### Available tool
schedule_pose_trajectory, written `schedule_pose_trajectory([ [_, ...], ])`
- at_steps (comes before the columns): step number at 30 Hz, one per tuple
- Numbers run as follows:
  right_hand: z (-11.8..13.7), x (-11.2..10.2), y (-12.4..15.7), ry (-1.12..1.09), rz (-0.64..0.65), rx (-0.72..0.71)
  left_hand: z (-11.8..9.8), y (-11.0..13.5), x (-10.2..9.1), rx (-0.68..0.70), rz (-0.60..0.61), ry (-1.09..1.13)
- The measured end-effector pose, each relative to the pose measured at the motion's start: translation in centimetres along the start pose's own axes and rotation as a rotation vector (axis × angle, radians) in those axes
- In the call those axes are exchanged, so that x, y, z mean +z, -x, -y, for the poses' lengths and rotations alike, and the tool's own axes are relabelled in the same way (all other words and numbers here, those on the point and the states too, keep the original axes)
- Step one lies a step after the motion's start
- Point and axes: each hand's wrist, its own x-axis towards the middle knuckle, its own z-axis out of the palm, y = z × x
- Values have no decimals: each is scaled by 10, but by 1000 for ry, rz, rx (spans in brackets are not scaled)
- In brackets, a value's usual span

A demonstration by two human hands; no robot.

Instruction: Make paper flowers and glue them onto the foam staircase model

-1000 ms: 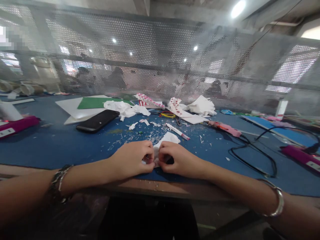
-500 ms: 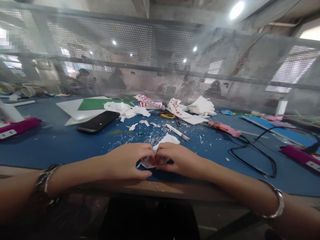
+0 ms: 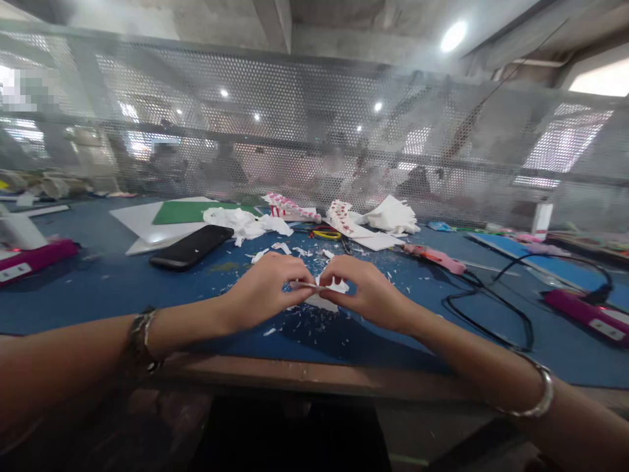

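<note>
My left hand [image 3: 268, 288] and my right hand [image 3: 368, 288] meet just above the blue tabletop [image 3: 196, 321]. Between their fingertips they pinch a thin pale strip [image 3: 303, 285], seen nearly edge-on; its material is unclear. Both hands are closed on it, thumbs below and fingers above. Under the fingers lies a torn piece of white paper [image 3: 323, 302], partly covered by the right hand. Small white scraps are scattered around it. Most of a white tube-like pen is hidden behind the right hand.
A black phone [image 3: 191, 248] lies left, by white and green sheets [image 3: 184, 211]. Crumpled white paper [image 3: 240, 223], yellow-handled scissors [image 3: 327, 234] and red-patterned pieces [image 3: 289, 208] lie behind. At right are a pink corded tool [image 3: 435, 257], its black cable [image 3: 484, 331] and a magenta power strip [image 3: 584, 314].
Both hands have lifted slightly and shifted away from the table's front edge. Their fingers have straightened from a curl over the white paper, and the pale strip now shows between them.
</note>
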Motion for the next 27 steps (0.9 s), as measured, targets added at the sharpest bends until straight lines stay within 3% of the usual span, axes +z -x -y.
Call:
schedule_pose_trajectory([
  [4,8,1,14,304,4,-252,-9,6,7,426,-150,-401],
  [6,14,5,25,363,66,-294,-15,13,12,522,-112,-431],
  [7,17,7,30,348,89,-290,-19,16,15,524,-35,-391],
  [10,23,11,42,213,160,-160,-24,21,20,439,76,-239],
  [15,25,14,47,52,215,33,-22,22,15,169,277,77],
  [21,25,21,44,-32,149,99,-17,27,15,55,284,184],
  [27,28,23,39,-89,169,233,-16,22,17,-97,281,235],
])
